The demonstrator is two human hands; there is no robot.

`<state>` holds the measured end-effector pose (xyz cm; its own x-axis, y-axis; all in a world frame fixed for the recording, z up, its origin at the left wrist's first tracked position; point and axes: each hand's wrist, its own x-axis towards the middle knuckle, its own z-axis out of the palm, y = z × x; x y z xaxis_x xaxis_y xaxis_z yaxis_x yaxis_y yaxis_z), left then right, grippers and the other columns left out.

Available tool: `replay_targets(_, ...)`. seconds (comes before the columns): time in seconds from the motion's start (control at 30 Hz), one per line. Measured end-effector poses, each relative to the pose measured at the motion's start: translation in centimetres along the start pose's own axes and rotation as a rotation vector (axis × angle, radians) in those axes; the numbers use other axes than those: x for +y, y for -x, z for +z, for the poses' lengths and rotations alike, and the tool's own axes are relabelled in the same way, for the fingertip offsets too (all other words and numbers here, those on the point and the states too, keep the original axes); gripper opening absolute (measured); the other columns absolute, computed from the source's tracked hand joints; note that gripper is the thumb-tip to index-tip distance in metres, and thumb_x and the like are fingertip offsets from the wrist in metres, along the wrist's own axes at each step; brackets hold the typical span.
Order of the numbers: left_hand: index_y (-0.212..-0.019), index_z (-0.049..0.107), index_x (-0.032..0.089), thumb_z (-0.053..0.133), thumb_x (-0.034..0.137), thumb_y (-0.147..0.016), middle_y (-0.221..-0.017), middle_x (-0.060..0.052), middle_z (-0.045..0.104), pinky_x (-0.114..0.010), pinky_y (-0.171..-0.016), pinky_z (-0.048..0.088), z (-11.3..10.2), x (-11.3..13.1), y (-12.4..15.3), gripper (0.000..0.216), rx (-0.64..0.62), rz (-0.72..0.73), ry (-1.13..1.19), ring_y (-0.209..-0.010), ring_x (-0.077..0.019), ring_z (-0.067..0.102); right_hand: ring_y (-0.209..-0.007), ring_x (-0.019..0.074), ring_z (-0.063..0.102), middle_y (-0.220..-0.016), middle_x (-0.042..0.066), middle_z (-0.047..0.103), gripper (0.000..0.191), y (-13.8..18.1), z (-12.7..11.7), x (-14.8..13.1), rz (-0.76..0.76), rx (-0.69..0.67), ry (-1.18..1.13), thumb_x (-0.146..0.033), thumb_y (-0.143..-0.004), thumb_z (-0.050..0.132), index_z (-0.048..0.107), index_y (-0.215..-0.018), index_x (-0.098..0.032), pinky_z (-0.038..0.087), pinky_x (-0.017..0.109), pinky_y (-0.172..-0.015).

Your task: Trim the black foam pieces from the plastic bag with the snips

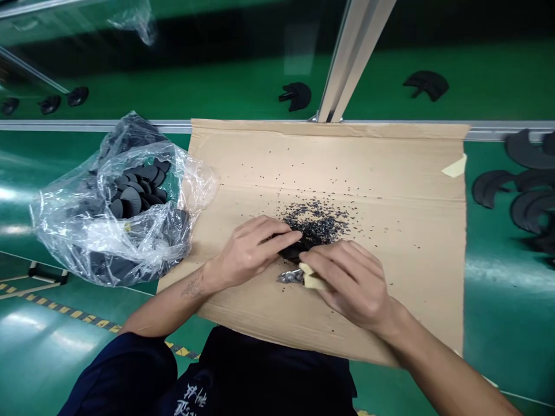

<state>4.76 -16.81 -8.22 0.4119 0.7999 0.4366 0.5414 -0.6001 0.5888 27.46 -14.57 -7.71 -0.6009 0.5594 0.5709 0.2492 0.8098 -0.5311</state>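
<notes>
My left hand (pixel 249 248) presses a small black rubber part (pixel 291 252) down on a sheet of brown cardboard (pixel 390 173), its fingers closed over the part. My right hand (pixel 349 280) grips a small tool with a pale taped handle (pixel 311 279) and a metal blade (pixel 289 277), held against the part's near edge. A heap of black trimmings (pixel 316 222) lies on the cardboard just beyond both hands.
A crumpled clear plastic bag (pixel 69 225) holding several black round parts (pixel 136 193) sits at the left of the cardboard. More black curved parts (pixel 520 196) lie at the right on the green surface. Single parts (pixel 297 95) rest beyond a metal rail (pixel 355 52).
</notes>
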Motion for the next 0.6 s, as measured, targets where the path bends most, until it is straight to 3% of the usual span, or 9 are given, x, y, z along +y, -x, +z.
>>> replay_targets(0.07,-0.128,0.066,0.021,0.052,0.003,-0.091,-0.109,-0.011,0.071,-0.036,-0.088,0.058,0.0,-0.1,0.1,0.043,-0.029,0.008,-0.042,-0.101,-0.0201,0.066,-0.080,0.0197,0.068,-0.094,0.009,0.074,0.033,-0.2,-0.7,0.0,0.000,-0.055,-0.129,-0.012,-0.087,0.064,0.062,-0.120,-0.018,0.055,0.034,-0.065)
replay_targets(0.17,-0.126,0.067,0.022,0.051,0.001,-0.089,-0.111,-0.010,0.069,-0.033,-0.088,0.059,-0.1,-0.3,0.1,0.046,-0.024,-0.062,0.090,-0.104,-0.0182,0.067,-0.089,0.0188,0.070,-0.101,0.008,0.074,0.039,-0.5,-2.1,0.8,0.112,-0.065,-0.242,-0.010,-0.087,0.064,0.060,-0.124,-0.022,0.058,0.033,-0.072)
replay_targets(0.27,-0.124,0.068,0.023,0.056,0.001,-0.089,-0.113,-0.008,0.070,-0.031,-0.090,0.059,-0.4,-0.3,0.1,0.044,0.020,-0.135,0.223,-0.106,-0.0170,0.068,-0.091,0.0212,0.070,-0.106,0.010,0.074,0.036,-0.5,-3.0,2.1,0.164,-0.052,-0.027,-0.014,-0.089,0.064,0.061,-0.124,-0.022,0.058,0.036,-0.074)
replay_targets(0.37,-0.125,0.069,0.024,0.059,0.001,-0.089,-0.112,-0.007,0.070,-0.030,-0.088,0.059,-0.5,-0.3,0.0,0.044,0.053,-0.123,0.248,-0.105,-0.0159,0.068,-0.088,0.0225,0.069,-0.104,0.011,0.075,0.031,-0.2,-3.0,2.9,0.093,-0.101,0.152,-0.021,-0.091,0.064,0.063,-0.123,-0.021,0.056,0.037,-0.073)
replay_targets(0.6,-0.129,0.067,0.024,0.059,-0.003,-0.089,-0.109,-0.007,0.070,-0.026,-0.088,0.059,-0.4,-0.1,0.0,0.048,0.035,-0.075,0.262,-0.104,-0.0132,0.067,-0.082,0.0193,0.068,-0.095,0.009,0.075,0.025,-0.3,-2.5,2.6,0.001,-0.115,0.255,-0.022,-0.092,0.066,0.064,-0.117,-0.017,0.053,0.031,-0.067)
